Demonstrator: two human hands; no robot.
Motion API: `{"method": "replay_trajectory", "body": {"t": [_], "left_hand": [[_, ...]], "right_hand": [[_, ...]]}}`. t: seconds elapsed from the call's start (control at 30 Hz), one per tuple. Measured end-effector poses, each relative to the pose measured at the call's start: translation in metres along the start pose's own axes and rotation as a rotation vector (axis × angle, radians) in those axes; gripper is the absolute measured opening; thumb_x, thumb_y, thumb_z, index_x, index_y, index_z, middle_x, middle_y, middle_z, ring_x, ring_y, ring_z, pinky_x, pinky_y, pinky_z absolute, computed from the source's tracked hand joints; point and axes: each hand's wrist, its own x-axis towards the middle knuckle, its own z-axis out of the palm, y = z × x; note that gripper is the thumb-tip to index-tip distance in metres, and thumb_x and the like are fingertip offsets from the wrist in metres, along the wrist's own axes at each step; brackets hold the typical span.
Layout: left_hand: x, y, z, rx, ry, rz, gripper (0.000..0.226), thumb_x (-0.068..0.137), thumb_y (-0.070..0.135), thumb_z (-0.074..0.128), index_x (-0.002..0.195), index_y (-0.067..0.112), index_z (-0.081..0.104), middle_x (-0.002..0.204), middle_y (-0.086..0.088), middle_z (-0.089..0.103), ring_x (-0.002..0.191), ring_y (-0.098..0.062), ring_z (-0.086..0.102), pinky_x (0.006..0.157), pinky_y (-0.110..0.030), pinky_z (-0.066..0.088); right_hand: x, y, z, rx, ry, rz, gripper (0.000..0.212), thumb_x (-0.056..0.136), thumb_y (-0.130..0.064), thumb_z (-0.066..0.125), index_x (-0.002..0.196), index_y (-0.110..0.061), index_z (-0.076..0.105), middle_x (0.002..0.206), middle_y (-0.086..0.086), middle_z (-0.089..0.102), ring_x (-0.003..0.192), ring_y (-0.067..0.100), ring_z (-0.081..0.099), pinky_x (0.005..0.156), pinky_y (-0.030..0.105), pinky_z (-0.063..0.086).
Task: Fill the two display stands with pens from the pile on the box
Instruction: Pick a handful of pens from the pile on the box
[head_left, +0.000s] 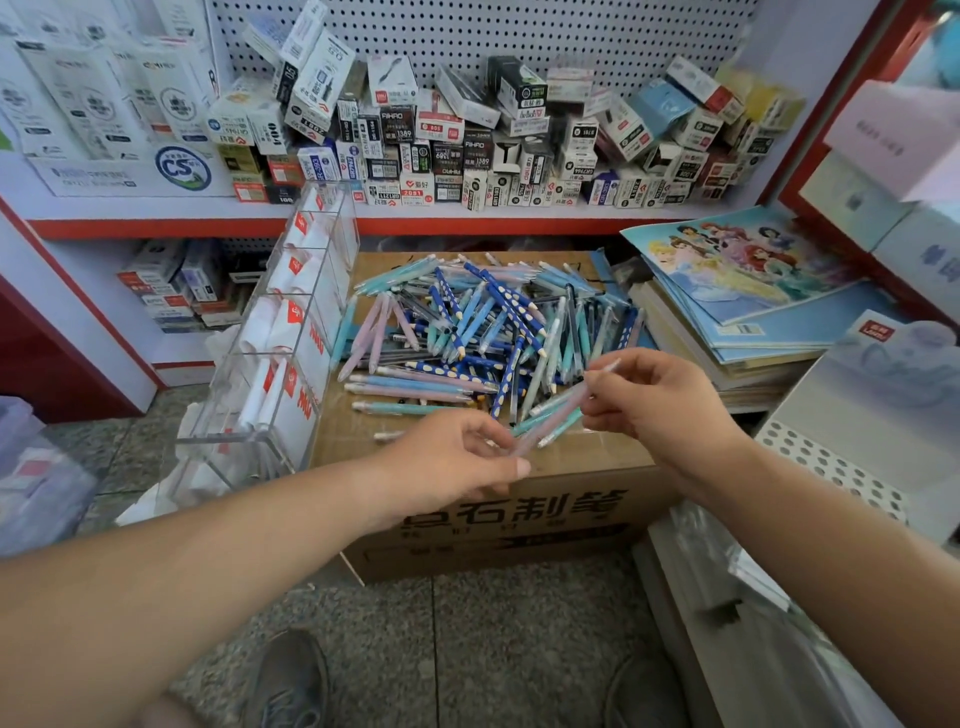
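Currently the pile of pens (483, 332) is lying across the top of the cardboard box (519, 514), mostly toward its back and middle. A small bunch (558, 413) of pink and teal ones is being held just above the front right corner. The right grip (660, 395) is closing narrow round the upper ends. The left grip (457, 462) looks to be pinching the lower ends between thumb and curled fingers. I'm reading this as squaring the bunch so it drops into a slot tips aligned.

The clear acrylic display stand (291, 332) is standing against the box's left edge, within easy reach of the left grip. Its tiers are showing white paper and red labels, no pens that I can see. I'm only making out one stand for certain. So filling looks barely started.

A stack of books (753, 322) is sitting off the right edge.
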Motion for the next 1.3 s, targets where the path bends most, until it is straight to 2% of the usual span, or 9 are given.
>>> {"method": "replay_trajectory", "body": {"t": [0.17,0.3,0.5,0.6,0.67,0.77,0.87,1.0,1.3], "left_hand": [[0.01,-0.002,-0.009,-0.496,0.174,-0.05,0.014,0.085,0.002,0.076,0.098,0.003,0.07,0.086,-0.012,0.071,0.073,-0.018,0.069,0.066,-0.028,0.061],[0.016,0.0,-0.004,-0.737,0.102,-0.035,0.015,0.088,0.001,0.07,0.103,0.0,0.072,0.083,-0.01,0.072,0.072,-0.016,0.068,0.066,-0.026,0.061],[0.021,0.003,0.01,-0.62,0.04,-0.108,0.016,0.098,0.021,0.064,0.102,0.008,0.072,0.091,-0.012,0.075,0.085,-0.024,0.073,0.079,-0.036,0.06],[0.023,0.004,-0.002,-0.555,0.074,-0.116,0.018,0.103,0.024,0.057,0.104,0.009,0.066,0.102,-0.018,0.076,0.096,-0.035,0.076,0.076,-0.042,0.062],[0.023,0.003,-0.008,-0.507,0.084,-0.122,0.019,0.105,0.024,0.054,0.108,0.007,0.062,0.101,-0.017,0.077,0.094,-0.035,0.076,0.075,-0.043,0.063],[0.025,0.0,-0.011,-0.475,0.091,-0.136,0.015,0.103,0.017,0.058,0.112,0.005,0.063,0.101,-0.017,0.077,0.093,-0.033,0.077,0.073,-0.043,0.063],[0.028,-0.003,-0.01,-0.449,0.079,-0.142,0.015,0.1,0.008,0.061,0.114,0.007,0.064,0.104,-0.019,0.077,0.094,-0.032,0.077,0.076,-0.043,0.064],[0.031,-0.003,-0.01,-0.421,0.04,-0.128,0.019,0.1,0.006,0.061,0.117,0.012,0.065,0.104,-0.018,0.077,0.096,-0.031,0.076,0.082,-0.043,0.064],[0.03,-0.006,-0.008,-0.396,0.023,-0.128,0.017,0.101,0.007,0.06,0.117,0.01,0.062,0.103,-0.017,0.078,0.096,-0.029,0.077,0.078,-0.041,0.064]], "right_hand": [[-0.007,0.012,-0.012,0.205,-0.166,0.24,0.009,0.082,0.004,0.073,0.087,0.004,0.064,0.08,0.019,0.068,0.069,0.024,0.069,0.065,0.03,0.064],[-0.014,0.03,-0.005,0.129,-0.331,0.32,0.025,0.066,0.003,0.081,0.088,0.002,0.07,0.079,0.02,0.069,0.068,0.025,0.069,0.065,0.031,0.062],[-0.007,0.033,0.021,0.028,-0.358,0.175,0.01,0.082,-0.002,0.079,0.09,-0.002,0.074,0.084,0.018,0.074,0.07,0.023,0.069,0.07,0.034,0.063],[0.02,0.037,0.002,-0.721,-0.168,-0.151,0.008,0.091,-0.017,0.076,0.085,-0.022,0.073,0.085,-0.007,0.073,0.075,0.005,0.066,0.07,0.017,0.054],[0.035,0.04,-0.009,-0.983,-0.127,-0.266,0.013,0.093,-0.023,0.073,0.092,-0.034,0.067,0.096,-0.018,0.06,0.081,-0.002,0.058,0.07,0.01,0.045],[0.049,0.05,-0.014,-1.085,-0.236,-0.332,0.022,0.094,-0.026,0.072,0.115,-0.031,0.071,0.109,-0.014,0.049,0.09,0.002,0.055,0.089,0.022,0.052],[0.057,0.05,-0.011,-1.224,-0.326,-0.415,0.035,0.095,-0.033,0.07,0.129,-0.033,0.067,0.111,-0.011,0.046,0.102,0.011,0.052,0.091,0.026,0.046],[0.063,0.041,-0.011,-1.337,-0.357,-0.493,0.022,0.095,-0.035,0.069,0.117,-0.03,0.07,0.106,-0.009,0.043,0.097,0.011,0.046,0.082,0.025,0.041],[0.059,0.037,-0.006,-1.373,-0.437,-0.472,0.021,0.095,-0.032,0.068,0.116,-0.03,0.064,0.109,-0.01,0.043,0.105,0.011,0.046,0.093,0.032,0.048]]}}
